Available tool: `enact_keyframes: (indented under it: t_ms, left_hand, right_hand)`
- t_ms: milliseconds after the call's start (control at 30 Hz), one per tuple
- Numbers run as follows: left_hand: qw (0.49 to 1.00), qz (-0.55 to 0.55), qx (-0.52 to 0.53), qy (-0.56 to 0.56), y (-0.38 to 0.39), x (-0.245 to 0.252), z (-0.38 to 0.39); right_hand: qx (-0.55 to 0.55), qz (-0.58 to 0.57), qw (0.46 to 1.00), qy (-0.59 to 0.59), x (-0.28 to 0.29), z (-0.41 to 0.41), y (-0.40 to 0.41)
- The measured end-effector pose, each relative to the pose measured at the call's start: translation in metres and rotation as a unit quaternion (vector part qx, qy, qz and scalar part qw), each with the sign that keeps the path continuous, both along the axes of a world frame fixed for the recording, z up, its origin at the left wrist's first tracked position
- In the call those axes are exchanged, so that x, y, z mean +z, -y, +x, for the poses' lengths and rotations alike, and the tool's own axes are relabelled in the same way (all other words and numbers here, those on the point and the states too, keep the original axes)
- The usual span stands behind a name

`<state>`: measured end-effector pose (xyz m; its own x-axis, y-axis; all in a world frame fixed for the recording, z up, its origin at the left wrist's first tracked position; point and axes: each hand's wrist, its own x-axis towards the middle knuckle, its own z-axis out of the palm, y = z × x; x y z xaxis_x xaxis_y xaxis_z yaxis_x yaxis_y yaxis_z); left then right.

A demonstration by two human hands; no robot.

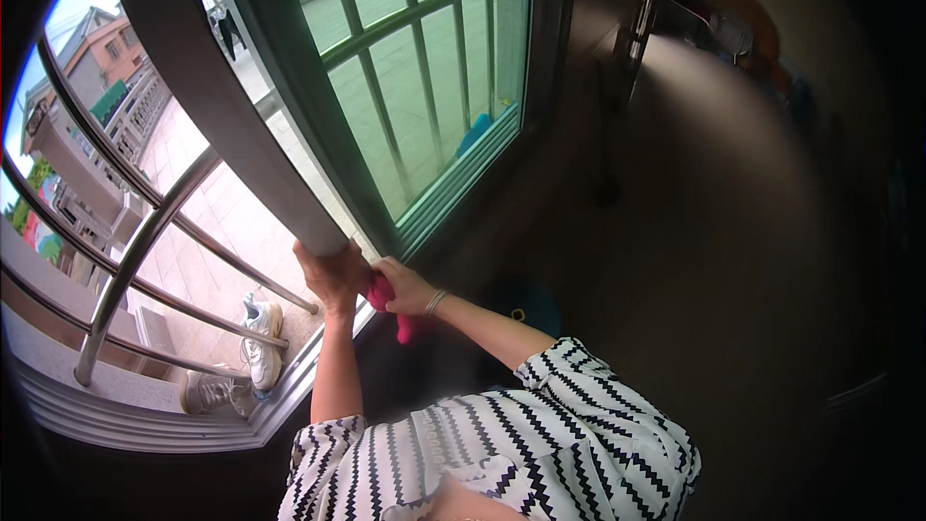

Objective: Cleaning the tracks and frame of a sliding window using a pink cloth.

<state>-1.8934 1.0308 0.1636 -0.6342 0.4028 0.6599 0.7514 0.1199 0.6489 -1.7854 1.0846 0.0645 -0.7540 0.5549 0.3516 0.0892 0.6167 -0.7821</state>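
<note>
My left hand (334, 275) is wrapped around the lower part of a pale upright window frame post (253, 130), fingers on one side and thumb on the other. Close beside it, my right hand (406, 289) grips a bright pink cloth (379, 292), and one end of the cloth hangs below my palm. The hands nearly touch at the post, just above the window's bottom track (307, 369). Right of the post stands a dark-framed sliding sash (289, 72) with a green-tinted glass pane (427, 87).
Metal security bars (155, 221) cross the opening on the left. Outside on the ledge rest a white sneaker (264, 347) and a greyish shoe (213, 391), beyond them a tiled terrace (195, 181). A blue round object (532, 307) lies low in the dark room.
</note>
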Motion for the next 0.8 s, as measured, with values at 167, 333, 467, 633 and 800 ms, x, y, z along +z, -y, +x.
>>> enact_keyframes:
  t_ms: [167,333,467,633,800]
  left_hand:
    - [0.995,0.031,0.025,-0.089,0.048,-0.015,-0.033]
    - [0.992,0.018,0.093,-0.087,0.105,-0.011,-0.047]
    - [0.982,0.037,0.129,-0.131,0.142,-0.005,-0.059]
    - [0.924,-0.024,0.253,-0.287,0.191,-0.015,-0.084]
    - [0.891,-0.027,0.281,-0.355,0.221,-0.017,-0.095]
  right_hand:
    - [0.046,-0.017,0.999,-0.019,-0.001,-0.018,0.045]
    - [0.139,-0.03,0.989,-0.045,-0.003,-0.021,0.077]
    - [0.205,-0.081,0.975,-0.035,-0.004,0.001,0.083]
    - [0.144,-0.125,0.982,0.0,-0.033,0.053,0.061]
    - [0.016,-0.142,0.988,0.057,-0.074,0.113,0.037]
